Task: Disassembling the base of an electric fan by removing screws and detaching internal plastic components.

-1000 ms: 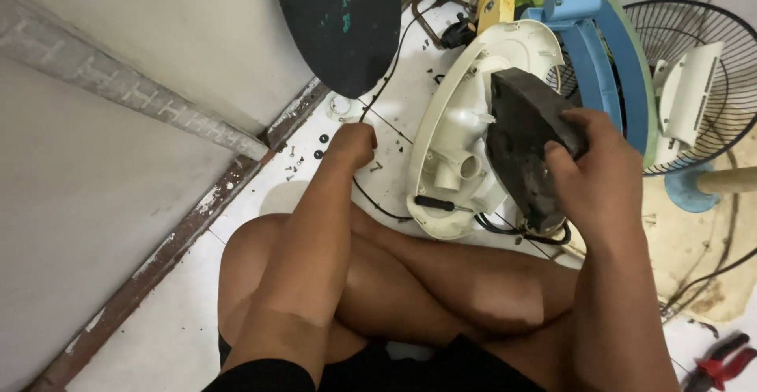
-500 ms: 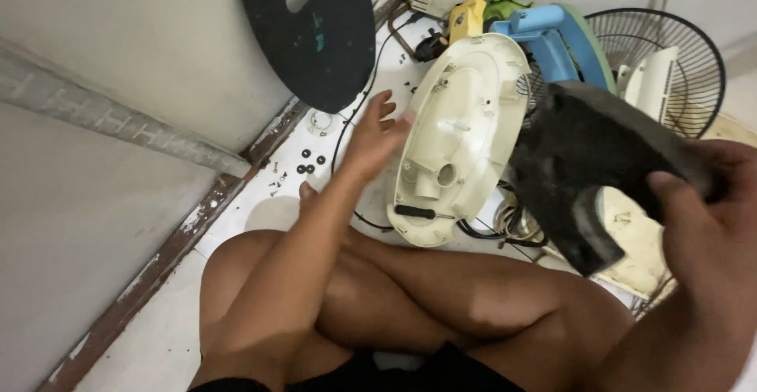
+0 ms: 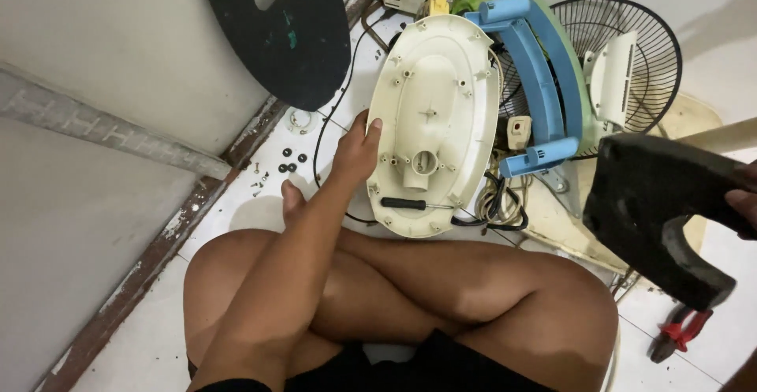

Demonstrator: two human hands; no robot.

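Shifted rightward, the black weight [image 3: 666, 210] — gripped by right hand [image 3: 743, 201]; left hand [image 3: 352, 155], fingers loose, touches cream base shell [image 3: 441, 84].

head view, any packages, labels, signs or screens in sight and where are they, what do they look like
None that can be made out: no packages, signs or screens, and no label shows on the cream fan base, the blue part, the wire grille, the black oval plate or the dark piece at the right hand.
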